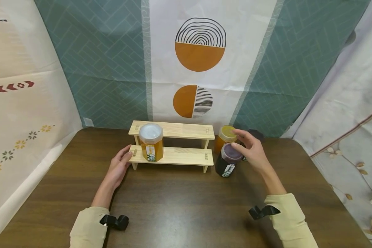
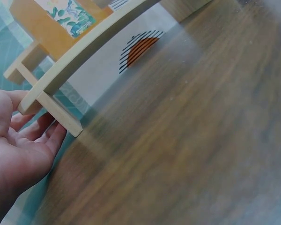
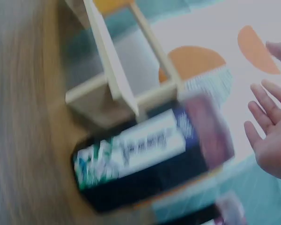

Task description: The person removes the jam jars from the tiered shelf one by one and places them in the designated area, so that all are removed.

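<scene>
A two-step wooden display shelf (image 1: 183,156) stands on the table, with an amber jar (image 1: 147,146) under a whitish lid on its lower step, toward the left. My left hand (image 1: 119,168) grips the left end of that step; its fingers (image 2: 37,129) reach behind the leg. Right of the shelf stands a dark jar (image 1: 224,166) with a purple lid, its label facing front. Over it hovers my right hand (image 1: 253,151), fingers spread and holding nothing. Behind sits another amber jar (image 1: 219,144) with a yellow lid. A further dark-lidded jar (image 1: 256,134) is partly hidden by the right hand.
The brown wooden table (image 1: 173,203) runs up to a hanging cloth (image 1: 111,69) with green panels and orange shapes. Patterned cloths (image 1: 353,144) close in both sides. A black strap-on camera (image 1: 263,212) sits on each wrist.
</scene>
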A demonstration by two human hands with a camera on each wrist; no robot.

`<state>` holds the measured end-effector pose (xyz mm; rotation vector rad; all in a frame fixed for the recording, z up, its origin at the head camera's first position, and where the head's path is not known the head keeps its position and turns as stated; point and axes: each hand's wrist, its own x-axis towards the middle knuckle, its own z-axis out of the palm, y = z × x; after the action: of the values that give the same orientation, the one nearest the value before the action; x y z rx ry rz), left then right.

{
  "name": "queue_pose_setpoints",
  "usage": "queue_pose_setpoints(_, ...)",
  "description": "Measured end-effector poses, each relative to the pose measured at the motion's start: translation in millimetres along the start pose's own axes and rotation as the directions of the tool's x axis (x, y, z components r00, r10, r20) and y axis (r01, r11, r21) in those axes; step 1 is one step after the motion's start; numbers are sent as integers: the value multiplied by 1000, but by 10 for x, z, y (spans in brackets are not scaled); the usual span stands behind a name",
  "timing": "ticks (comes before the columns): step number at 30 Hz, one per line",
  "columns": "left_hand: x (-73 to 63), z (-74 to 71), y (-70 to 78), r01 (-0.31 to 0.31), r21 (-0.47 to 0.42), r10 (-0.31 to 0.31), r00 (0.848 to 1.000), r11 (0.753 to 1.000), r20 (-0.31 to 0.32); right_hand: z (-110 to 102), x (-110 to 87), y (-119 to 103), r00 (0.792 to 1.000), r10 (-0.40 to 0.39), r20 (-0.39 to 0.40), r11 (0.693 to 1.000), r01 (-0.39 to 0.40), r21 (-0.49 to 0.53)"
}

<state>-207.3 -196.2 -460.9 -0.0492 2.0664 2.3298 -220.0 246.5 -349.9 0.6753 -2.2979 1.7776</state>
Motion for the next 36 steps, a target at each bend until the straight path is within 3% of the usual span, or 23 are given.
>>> queue_pose_setpoints(5, 4, -3, -5, -4, -3, 4, 1000, 1000, 5, 296, 112, -155, 999, 32, 34, 999, -31, -40)
queue_pose_setpoints(10, -4, 17, 24, 14, -8, -14, 1000, 1000, 0, 638, 249, -232, 994, 69, 87, 998, -70, 2)
queue_pose_setpoints(15, 4, 16, 23, 22, -6, -22, 1000, 1000, -9, 984, 415, -242, 990, 77, 120, 995, -84, 52)
queue_pose_setpoints(22, -9, -1, 37, 29, -1, -29, 999, 1000, -15, 1451, 569, -183, 976, 160, 150, 983, -171, 68)
queue_pose_setpoints(28, -18, -7, 35, 28, 9, -28, 1000, 1000, -9, 1757, 649, -125, 976, 162, 148, 977, -180, 116)
queue_pose_setpoints(36, -8, -8, 17, 23, 16, -23, 1000, 1000, -15, 2074, 775, -217, 971, 130, 198, 979, -158, 131)
